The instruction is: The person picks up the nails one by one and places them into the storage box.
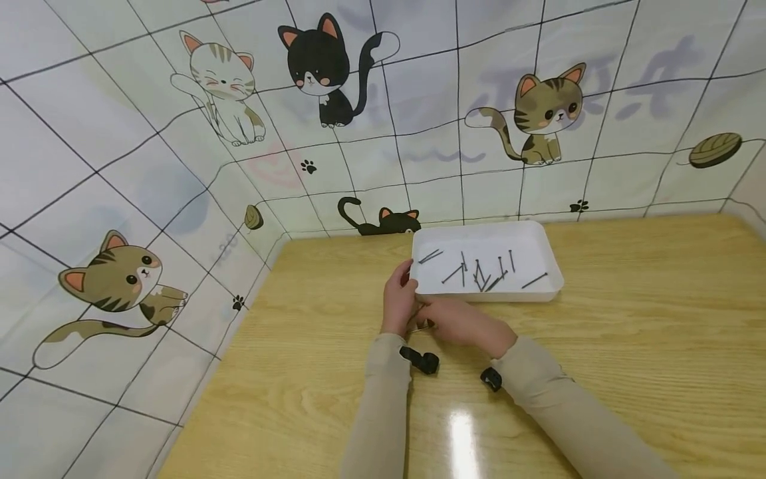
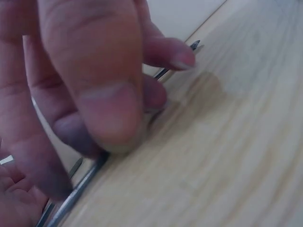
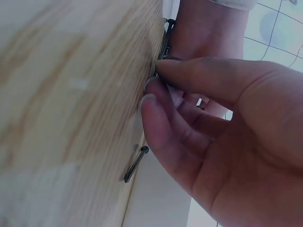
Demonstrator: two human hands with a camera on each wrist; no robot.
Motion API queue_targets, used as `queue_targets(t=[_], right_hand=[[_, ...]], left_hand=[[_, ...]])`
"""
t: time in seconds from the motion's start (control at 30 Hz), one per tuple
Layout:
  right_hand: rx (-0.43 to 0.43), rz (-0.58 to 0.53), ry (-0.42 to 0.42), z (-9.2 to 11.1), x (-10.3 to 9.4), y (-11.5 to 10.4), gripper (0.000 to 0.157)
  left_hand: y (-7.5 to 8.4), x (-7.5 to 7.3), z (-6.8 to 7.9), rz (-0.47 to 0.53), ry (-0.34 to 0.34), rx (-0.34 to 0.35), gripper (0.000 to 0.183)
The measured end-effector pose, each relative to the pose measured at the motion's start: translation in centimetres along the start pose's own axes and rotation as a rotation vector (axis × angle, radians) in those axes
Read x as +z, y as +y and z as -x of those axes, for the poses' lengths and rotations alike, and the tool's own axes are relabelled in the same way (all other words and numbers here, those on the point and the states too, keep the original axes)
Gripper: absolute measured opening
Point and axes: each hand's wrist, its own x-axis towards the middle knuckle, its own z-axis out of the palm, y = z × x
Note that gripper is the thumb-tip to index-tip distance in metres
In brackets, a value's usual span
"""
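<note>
A white tray (image 1: 489, 295) holds several slim dark nails (image 1: 453, 273). My left hand (image 1: 399, 301) is at its left front corner, fingers stretched up along the outer wall, thumb close to the front corner. Just to its right, my right hand (image 1: 463, 322) reaches low in front of the tray. Thumb and fingers of the right hand (image 3: 227, 118) pinch a nail (image 3: 165, 42) that points toward the left hand. The left wrist view shows this nail (image 2: 78, 194) low over the wood. Another nail (image 3: 136, 164) lies on the table beside the tray's front wall.
The wooden table (image 1: 658, 346) meets a cat-printed cloth (image 1: 431, 159) at its back and left sides. Each sleeve cuff carries a black wrist camera, the left one (image 1: 427, 362) close to the right hand.
</note>
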Motion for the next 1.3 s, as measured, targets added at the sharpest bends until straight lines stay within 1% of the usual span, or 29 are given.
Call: queue_targets(t=[0.1, 0.2, 0.33, 0.5, 0.6, 0.7, 0.77, 0.83, 0.93, 1.03, 1.17, 1.3], right_hand=[[0.003, 0.020, -0.003, 0.0, 0.5, 0.1, 0.015], [0.036, -0.002, -0.018, 0.1, 0.6, 0.1, 0.015], [0.075, -0.024, -0.036, 0.3, 0.3, -0.1, 0.015], [0.079, -0.029, -0.057, 0.3, 0.0, -0.5, 0.011], [0.054, -0.005, -0.033, 0.0, 0.3, -0.8, 0.011], [-0.008, 0.047, 0.005, -0.2, 0.9, -1.2, 0.014], [-0.045, 0.079, 0.026, -0.2, 1.3, -1.5, 0.017], [-0.057, 0.091, 0.030, -0.2, 1.5, -1.7, 0.019], [-0.028, 0.094, 0.029, -0.1, 1.3, -1.9, 0.022], [0.017, 0.092, 0.002, -0.2, 0.9, -2.0, 0.024], [0.085, 0.093, -0.060, -0.1, 0.6, -2.2, 0.022], [0.141, 0.068, -0.094, 0.0, 0.3, -2.1, 0.017]], left_hand=[[-0.2, 0.0, 0.2, 0.001, 0.006, -0.022, 0.047], [-0.2, 0.2, 0.3, -0.005, 0.006, -0.035, 0.046], [-0.3, 0.6, 0.1, -0.012, 0.005, -0.023, 0.047], [-0.3, 0.5, -0.2, -0.013, 0.008, -0.014, 0.047], [-0.3, 0.3, 0.0, -0.002, 0.007, -0.020, 0.047], [-0.4, 0.2, 0.2, 0.011, 0.009, -0.022, 0.047], [-0.5, 0.2, 0.4, 0.010, 0.011, -0.011, 0.047], [-0.5, 0.2, 0.3, 0.018, 0.012, -0.005, 0.047], [-0.4, 0.3, 0.2, 0.045, 0.012, -0.007, 0.047], [-0.3, 0.3, 0.0, 0.072, 0.005, -0.011, 0.048], [-0.2, 0.1, 0.0, 0.044, -0.002, 0.011, 0.047], [-0.2, 0.0, -0.1, 0.004, -0.009, 0.021, 0.046]])
